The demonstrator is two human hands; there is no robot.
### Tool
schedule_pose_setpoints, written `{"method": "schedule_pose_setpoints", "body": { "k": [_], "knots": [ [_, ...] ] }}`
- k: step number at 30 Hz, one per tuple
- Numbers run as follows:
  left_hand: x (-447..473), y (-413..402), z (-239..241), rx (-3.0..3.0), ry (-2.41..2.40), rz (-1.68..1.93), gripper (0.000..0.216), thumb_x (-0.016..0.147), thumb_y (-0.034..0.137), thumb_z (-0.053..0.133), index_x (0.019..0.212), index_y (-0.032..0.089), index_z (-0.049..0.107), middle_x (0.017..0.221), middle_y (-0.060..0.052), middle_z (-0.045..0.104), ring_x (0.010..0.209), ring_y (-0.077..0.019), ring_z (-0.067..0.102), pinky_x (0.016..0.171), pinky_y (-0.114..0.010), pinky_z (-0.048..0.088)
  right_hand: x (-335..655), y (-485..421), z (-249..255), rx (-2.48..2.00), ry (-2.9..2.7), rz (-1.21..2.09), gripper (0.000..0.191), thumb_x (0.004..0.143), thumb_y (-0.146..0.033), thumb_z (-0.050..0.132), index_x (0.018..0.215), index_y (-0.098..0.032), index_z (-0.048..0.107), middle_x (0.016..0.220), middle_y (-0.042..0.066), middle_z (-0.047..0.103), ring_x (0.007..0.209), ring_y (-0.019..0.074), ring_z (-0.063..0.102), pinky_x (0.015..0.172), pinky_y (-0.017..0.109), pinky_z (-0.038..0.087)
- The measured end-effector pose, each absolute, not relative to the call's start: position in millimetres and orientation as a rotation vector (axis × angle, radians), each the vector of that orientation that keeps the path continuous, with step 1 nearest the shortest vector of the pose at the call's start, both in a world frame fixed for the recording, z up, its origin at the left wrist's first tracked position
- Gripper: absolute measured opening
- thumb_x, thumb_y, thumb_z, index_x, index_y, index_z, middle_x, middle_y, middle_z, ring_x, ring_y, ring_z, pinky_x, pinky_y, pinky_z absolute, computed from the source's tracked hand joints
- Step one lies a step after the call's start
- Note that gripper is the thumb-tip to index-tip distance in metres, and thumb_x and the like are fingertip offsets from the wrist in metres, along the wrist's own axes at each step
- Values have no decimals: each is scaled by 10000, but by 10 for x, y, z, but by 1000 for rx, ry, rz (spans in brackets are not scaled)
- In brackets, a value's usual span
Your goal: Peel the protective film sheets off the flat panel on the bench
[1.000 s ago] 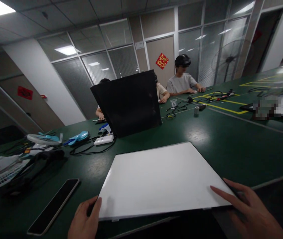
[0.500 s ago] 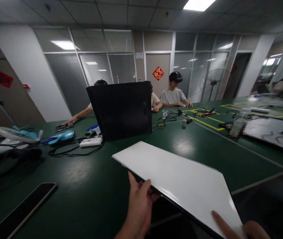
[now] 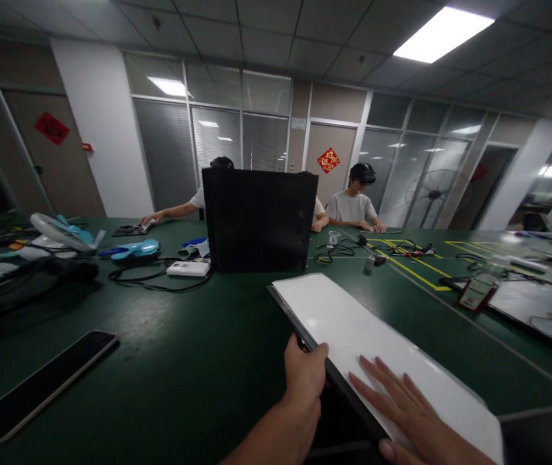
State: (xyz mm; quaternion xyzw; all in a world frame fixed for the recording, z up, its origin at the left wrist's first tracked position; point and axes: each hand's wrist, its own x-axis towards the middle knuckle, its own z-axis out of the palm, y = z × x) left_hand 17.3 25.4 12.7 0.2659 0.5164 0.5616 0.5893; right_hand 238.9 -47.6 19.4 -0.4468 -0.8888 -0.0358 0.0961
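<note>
**Two hands on a white panel**

The left hand [image 3: 305, 374] grips the near left edge of the white panel [image 3: 353, 323], fingers closed around it; the right hand [image 3: 412, 413] lies flat on top, fingers spread open; the panel sits tilted over the green surface [image 3: 183, 361], near centre; a phone [image 3: 38, 387] lies far left; a black board [image 3: 259, 219] stands beyond.
</note>
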Motion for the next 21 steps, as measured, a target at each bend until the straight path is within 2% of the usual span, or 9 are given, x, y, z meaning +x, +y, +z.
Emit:
{"method": "schedule_pose_setpoints", "body": {
  "k": [4,7,10,13,15,18,21],
  "knots": [
    [142,281,69,627,1168,1333,181,942,144,746,1116,146,695,1024,-21,742,897,-164,728,842,-363,640,2399,-250,-105,-1569,-2600,131,748,978,-742,509,1644,-479,293,1727,46,215,1538,480,215,1130,829,274],
    [116,253,18,606,1140,1336,197,943,131,737,1133,147,691,1035,-23,746,896,-163,730,830,-355,638,2520,-128,-237,-1719,-2523,222,752,981,-782,460,1647,-478,285,1745,18,143,1565,456,117,1180,807,160],
    [89,192,6,566,1126,1297,176,953,137,706,1127,147,686,961,-12,744,798,-148,720,738,-318,625,2732,-3,-360,-1855,-2410,312,666,1026,-760,369,1641,-542,237,1750,-44,135,1589,404,99,1214,776,177],
    [-3,96,25,520,1110,1241,237,900,91,661,1129,147,684,853,-17,747,689,-165,720,628,-299,591,3051,185,-565,-2017,-2268,265,621,1024,-759,351,1617,-596,260,1743,-70,200,1593,397,160,1190,790,284],
    [-148,18,36,500,1090,1236,314,841,97,661,1149,150,685,842,-43,769,665,-193,735,591,-301,576,3275,312,-699,-2088,-2209,212,638,1008,-776,339,1613,-575,315,1739,-38,243,1582,424,197,1151,827,312],
    [-525,-113,31,485,1071,1267,389,773,204,750,1155,160,695,874,-80,800,674,-232,757,575,-313,573,3547,423,-803,-2144,-2145,137,746,962,-836,300,1614,-490,404,1737,41,274,1569,470,205,1121,876,271],
    [-1018,-294,23,456,1099,1316,478,711,310,846,1147,167,711,916,-102,814,702,-257,774,589,-334,591,3752,433,-803,-2124,-2116,78,807,935,-859,306,1606,-438,460,1731,68,299,1572,471,211,1128,863,268]
  ]
}}
